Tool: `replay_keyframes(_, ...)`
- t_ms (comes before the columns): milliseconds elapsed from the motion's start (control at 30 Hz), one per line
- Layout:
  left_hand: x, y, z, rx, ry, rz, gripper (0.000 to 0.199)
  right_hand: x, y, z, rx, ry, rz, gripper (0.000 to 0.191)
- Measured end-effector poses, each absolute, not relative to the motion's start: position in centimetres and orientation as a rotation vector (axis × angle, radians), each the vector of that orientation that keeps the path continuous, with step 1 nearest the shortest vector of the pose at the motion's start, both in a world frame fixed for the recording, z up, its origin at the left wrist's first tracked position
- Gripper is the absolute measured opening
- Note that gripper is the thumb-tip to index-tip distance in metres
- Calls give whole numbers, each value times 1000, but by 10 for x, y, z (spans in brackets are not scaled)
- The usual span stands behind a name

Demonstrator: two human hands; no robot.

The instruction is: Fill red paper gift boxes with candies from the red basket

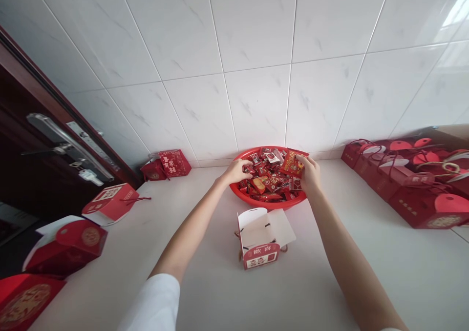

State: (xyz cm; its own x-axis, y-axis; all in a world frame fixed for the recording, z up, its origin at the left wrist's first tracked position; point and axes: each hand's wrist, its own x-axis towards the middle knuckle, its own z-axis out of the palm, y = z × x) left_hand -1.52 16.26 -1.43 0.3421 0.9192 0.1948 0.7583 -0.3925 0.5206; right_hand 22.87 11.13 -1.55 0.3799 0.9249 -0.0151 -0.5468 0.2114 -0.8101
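Observation:
A red plastic basin full of small wrapped sweets stands against the tiled wall. At its left rim, my left hand reaches in with curled fingers among the sweets; what they close on is too small to make out. My right hand pinches a red snack packet above the basin's right side. In front of the basin sits an open red-and-white gift box, its flap folded out to the right and its white inside showing. Neither hand touches this box.
Red gift boxes line the left side, among them one with a cord and a larger one. Two small ones stand by the wall. Several handled red boxes crowd the right. A dark door with keys is at left.

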Motion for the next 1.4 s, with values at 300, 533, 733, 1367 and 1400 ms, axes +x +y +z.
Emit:
replay_keyframes(300, -23, 170, -5, 2284, 1563, 413, 20, 230, 113, -18, -832, -563, 1080, 17)
replay_keyframes(533, -4, 174, -14, 2271, 1577, 123, 31, 229, 110, -14, -834, -549, 1105, 16)
replay_keyframes(733, 9, 171, -24, 2274, 1614, 71, 30, 230, 111, -17, -827, -563, 1109, 18)
replay_keyframes(1367, 9, 152, -24, 2017, 1554, 322, 18, 237, 127, -33, -789, -405, 882, 20)
replay_keyframes(1400, 9, 152, -24, 1985, 1531, 350, 16, 237, 127, -32, -792, -387, 882, 20)
